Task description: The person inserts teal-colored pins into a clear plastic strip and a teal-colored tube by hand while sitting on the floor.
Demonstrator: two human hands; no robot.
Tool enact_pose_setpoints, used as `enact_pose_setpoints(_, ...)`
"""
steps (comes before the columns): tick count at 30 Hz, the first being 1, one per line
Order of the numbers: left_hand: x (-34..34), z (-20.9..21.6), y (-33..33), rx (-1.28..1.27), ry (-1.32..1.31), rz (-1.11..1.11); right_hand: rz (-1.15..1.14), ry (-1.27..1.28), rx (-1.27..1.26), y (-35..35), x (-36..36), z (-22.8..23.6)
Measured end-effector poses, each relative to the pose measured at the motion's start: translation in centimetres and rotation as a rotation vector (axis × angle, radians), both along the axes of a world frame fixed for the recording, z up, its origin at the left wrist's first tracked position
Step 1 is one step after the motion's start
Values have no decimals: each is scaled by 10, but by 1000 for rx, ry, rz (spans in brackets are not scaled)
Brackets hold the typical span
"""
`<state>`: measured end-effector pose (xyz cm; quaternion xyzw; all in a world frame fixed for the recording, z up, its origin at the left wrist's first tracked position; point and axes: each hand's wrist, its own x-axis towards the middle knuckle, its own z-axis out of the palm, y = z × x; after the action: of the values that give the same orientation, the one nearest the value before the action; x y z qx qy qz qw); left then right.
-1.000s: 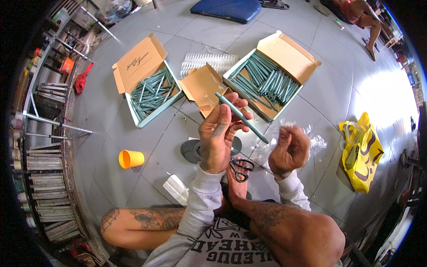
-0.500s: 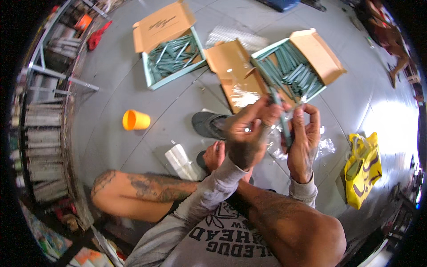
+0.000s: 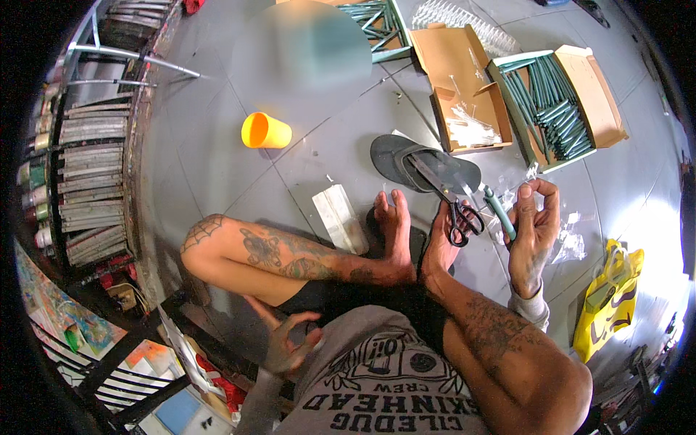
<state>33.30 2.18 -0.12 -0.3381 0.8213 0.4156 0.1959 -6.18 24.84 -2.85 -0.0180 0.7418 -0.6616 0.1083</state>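
Note:
My right hand (image 3: 531,235) is raised beside my foot, its fingers closed round a green pen (image 3: 500,215) with a pale tip. A small bit of clear plastic (image 3: 533,172) shows at the pinch of thumb and forefinger. Down by my left thigh, my left hand (image 3: 291,342) is empty, fingers apart. Black-handled scissors (image 3: 464,220) lie across a dark flip-flop (image 3: 391,161), handles by my foot. Many similar green pens (image 3: 547,101) fill a box (image 3: 551,165) at the far right.
An opened brown carton (image 3: 453,58) holds clear plastic pieces. Behind it lies bubble wrap (image 3: 471,25). Another pen box (image 3: 391,54) is partly covered by a blurred patch. An orange cup (image 3: 272,132), white packet (image 3: 341,217) and yellow bag (image 3: 609,304) are on the floor; a rack (image 3: 94,167) stands left.
My left hand has let go of the pen and dropped back beside my left thigh. The pen stays in my right hand. My view has shifted, uncovering the scissors on the flip-flop.

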Motion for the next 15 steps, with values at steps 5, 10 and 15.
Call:
enact_pose_setpoints(5,-50,-29,-33,217,-158,-283,32,57,19,-11,-6,-4)
enact_pose_setpoints(10,-82,-35,-25,357,-159,183,-36,151,-57,-27,-6,-4)
enact_pose_setpoints(15,-229,48,48,506,789,279,-121,442,-71,-41,-4,16)
